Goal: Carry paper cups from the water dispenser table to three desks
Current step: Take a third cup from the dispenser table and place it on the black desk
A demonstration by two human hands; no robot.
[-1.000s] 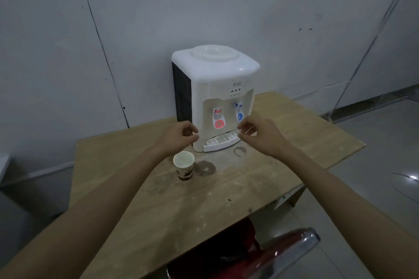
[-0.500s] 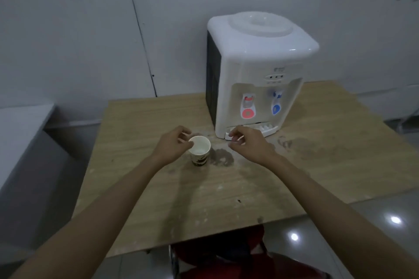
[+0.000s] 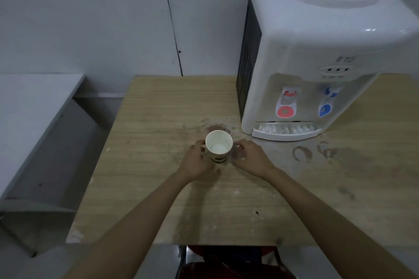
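The worktop [image 3: 158, 106] lies bare to the left of and behind the paper cup [image 3: 218, 146], open up to the wall. On the right the water dispenser [image 3: 317, 52] rises tall, its drip tray [image 3: 285, 132] jutting out near the cup. Both hands flank the cup, the left hand [image 3: 196, 162] and the right hand [image 3: 251, 157], seemingly touching its sides.

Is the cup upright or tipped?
Upright: the cup stands on the table, round rim facing up, pale inner bottom visible, hands at either side.
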